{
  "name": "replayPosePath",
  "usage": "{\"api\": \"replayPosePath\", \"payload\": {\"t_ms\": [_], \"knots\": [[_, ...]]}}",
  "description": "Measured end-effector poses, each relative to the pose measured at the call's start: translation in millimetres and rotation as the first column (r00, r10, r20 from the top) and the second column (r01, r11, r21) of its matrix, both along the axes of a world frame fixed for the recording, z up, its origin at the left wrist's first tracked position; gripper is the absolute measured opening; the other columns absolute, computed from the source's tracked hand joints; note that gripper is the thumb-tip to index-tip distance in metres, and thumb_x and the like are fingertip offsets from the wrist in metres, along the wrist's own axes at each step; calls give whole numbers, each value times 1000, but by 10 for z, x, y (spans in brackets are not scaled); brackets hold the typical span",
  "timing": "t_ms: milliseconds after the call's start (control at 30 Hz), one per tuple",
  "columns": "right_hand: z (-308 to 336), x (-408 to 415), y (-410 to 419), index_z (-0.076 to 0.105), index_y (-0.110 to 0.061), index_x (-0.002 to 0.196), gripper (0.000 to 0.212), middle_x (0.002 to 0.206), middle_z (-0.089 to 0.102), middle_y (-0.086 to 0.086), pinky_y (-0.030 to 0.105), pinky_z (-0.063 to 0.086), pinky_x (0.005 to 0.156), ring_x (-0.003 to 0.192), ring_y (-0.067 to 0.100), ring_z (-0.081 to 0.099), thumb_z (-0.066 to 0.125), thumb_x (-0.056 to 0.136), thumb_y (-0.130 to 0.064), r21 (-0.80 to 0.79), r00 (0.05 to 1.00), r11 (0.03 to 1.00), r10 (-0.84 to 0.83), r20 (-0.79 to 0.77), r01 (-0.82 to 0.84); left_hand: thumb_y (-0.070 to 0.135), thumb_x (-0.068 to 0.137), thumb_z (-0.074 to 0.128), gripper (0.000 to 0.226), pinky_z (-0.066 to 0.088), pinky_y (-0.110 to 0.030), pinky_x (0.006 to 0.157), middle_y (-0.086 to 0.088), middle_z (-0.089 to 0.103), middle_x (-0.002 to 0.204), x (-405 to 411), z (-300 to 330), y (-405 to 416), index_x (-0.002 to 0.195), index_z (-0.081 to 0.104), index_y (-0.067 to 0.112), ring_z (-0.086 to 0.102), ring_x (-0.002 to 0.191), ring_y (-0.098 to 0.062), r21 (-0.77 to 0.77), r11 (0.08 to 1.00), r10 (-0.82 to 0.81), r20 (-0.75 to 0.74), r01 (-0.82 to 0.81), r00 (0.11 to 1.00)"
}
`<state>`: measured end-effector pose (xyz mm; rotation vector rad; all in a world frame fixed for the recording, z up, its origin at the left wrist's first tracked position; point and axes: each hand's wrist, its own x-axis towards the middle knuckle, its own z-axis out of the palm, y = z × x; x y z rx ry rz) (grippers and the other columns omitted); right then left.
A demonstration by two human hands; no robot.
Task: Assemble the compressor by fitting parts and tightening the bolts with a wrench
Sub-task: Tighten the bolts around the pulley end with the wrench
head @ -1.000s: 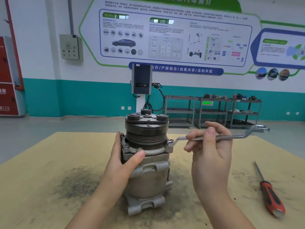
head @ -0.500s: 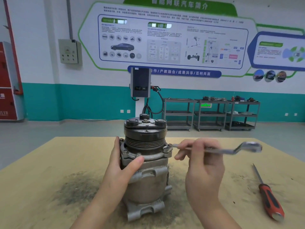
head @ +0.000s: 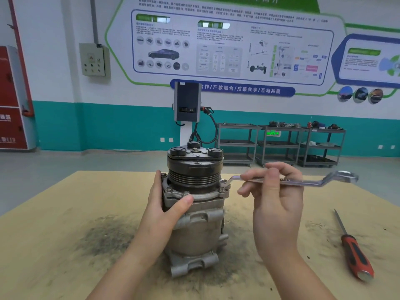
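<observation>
The compressor [head: 194, 213] is stood upright at the middle of the tan bench [head: 54, 245], on a dark smear of grime. Its body is gripped from the nine o'clock side by the left hand [head: 164, 211]: the thumb is pressed against the front flange and the other fingers are wrapped round the back, out of sight. The wrench [head: 287, 180] is held roughly level at three o'clock of the compressor, its near ring end seated on a flange bolt [head: 223, 182] and its far ring end free in the air. Its shaft is pinched by the curled fingers of the right hand [head: 275, 204]. A red-handled screwdriver [head: 355, 256] is laid on the bench toward four o'clock, well apart from the compressor.
</observation>
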<state>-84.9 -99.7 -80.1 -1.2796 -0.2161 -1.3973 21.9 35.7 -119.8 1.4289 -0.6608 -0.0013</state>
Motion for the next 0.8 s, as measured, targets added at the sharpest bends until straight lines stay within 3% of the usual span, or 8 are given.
{"api": "replayPosePath", "payload": {"t_ms": [133, 200, 300, 400, 500, 633, 733, 800], "knots": [[50, 13, -135, 43, -13, 95, 14, 67, 67, 6, 23, 48, 54, 50, 15, 56, 32, 104, -11, 260, 977, 945, 213, -34, -197, 59, 67, 63, 103, 27, -18, 103, 52, 28, 121, -16, 15, 6, 152, 7, 45, 30, 106, 35, 30, 1000, 4, -8, -4, 1000], [45, 40, -178, 43, -11, 93, 16, 65, 67, 7, 23, 48, 52, 48, 15, 55, 32, 104, -9, 305, 962, 918, 272, -17, -254, 59, 66, 63, 103, 27, -18, 103, 51, 28, 122, -18, 19, 9, 152, 7, 46, 31, 108, 33, 33, 999, 2, -5, -2, 1000], [59, 62, -261, 45, -10, 92, 17, 64, 65, 9, 23, 48, 49, 47, 16, 53, 33, 104, -9, 379, 930, 864, 366, -20, -332, 59, 67, 63, 104, 27, -25, 111, 36, 32, 139, -27, 28, 13, 152, 6, 45, 35, 129, 11, 36, 999, -5, -4, 5, 1000], [18, 86, -279, 48, -11, 90, 19, 69, 63, 12, 23, 48, 50, 48, 17, 53, 35, 104, -13, 431, 918, 830, 397, -14, -353, 59, 66, 64, 103, 29, -22, 107, 37, 34, 136, -34, 30, 19, 152, 6, 45, 37, 124, 14, 36, 999, -20, 7, 19, 1000], [-141, 102, -121, 53, -22, 88, 20, 74, 66, 9, 23, 49, 57, 53, 20, 57, 40, 104, -22, 79, 997, 995, 49, 54, -53, 60, 67, 64, 104, 30, -26, 111, 28, 34, 146, -27, 26, 23, 152, 6, 45, 37, 132, 5, 40, 999, -30, 5, 30, 1000], [-268, 108, 71, 63, -17, 90, 13, 89, 65, -3, 26, 51, 71, 77, 14, 63, 57, 98, -26, -558, 981, 807, -167, 102, 195, 58, 66, 67, 108, 30, -28, 113, 18, 35, 152, -21, 33, 29, 153, 6, 41, 37, 135, 2, 29, 999, -33, 13, 32, 999], [-271, 99, 99, 68, -4, 87, 9, 92, 67, 3, 32, 53, 75, 85, 17, 65, 71, 86, -12, -690, 966, 681, -229, 118, 246, 68, 56, 67, 119, 32, -30, 114, 15, 35, 152, -24, 34, 32, 154, 6, 39, 37, 136, 0, 37, 999, -34, 10, 34, 999], [-244, 74, 115, 65, -10, 91, 11, 93, 66, 2, 30, 53, 77, 85, 16, 64, 60, 95, -19, -641, 973, 733, -204, 112, 228, 67, 57, 67, 119, 31, -24, 110, 17, 34, 153, -16, 31, 33, 154, 5, 39, 36, 136, 2, 29, 999, -31, 10, 31, 999]]}}
